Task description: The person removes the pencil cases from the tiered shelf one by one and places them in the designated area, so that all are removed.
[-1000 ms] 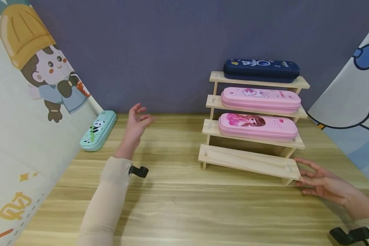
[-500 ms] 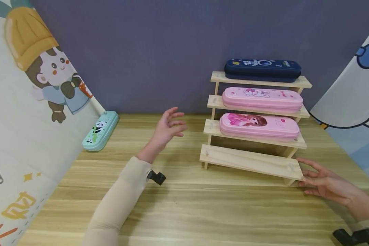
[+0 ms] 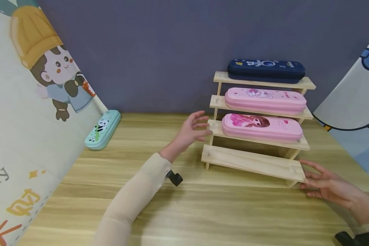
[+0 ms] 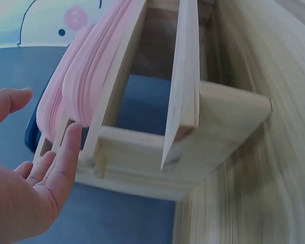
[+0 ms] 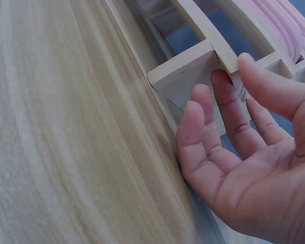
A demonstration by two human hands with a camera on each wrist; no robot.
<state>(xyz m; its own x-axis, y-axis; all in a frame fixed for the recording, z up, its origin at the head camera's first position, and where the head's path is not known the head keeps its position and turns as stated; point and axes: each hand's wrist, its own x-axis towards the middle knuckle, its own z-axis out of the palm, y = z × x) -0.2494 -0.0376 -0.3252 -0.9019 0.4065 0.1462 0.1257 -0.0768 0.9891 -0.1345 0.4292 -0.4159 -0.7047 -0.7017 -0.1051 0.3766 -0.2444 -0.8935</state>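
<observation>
A stepped wooden display rack (image 3: 252,162) stands on the table at right, its lowest board bare. On the boards above lie a pink pencil case with a doll picture (image 3: 261,126), a pink rabbit pencil case (image 3: 265,99) and a navy astronaut pencil case (image 3: 265,71). My left hand (image 3: 192,131) is at the left end of the doll case's board, fingers spread and gently bent, holding nothing. At the lowest board's right end, my right hand (image 3: 329,186) grips the corner; the right wrist view shows the thumb (image 5: 267,84) and a finger on either side of it.
A mint panda pencil case (image 3: 103,130) lies far left on the wood-grain table (image 3: 184,218), against the white printed cloth (image 3: 33,143). A dark blue backdrop (image 3: 153,58) rises behind the rack. Another printed cloth (image 3: 356,99) borders the right side.
My left hand has moved right, from near the panda case across to the rack's left end. My right hand stays at the lowest board's end. The view has shifted slightly.
</observation>
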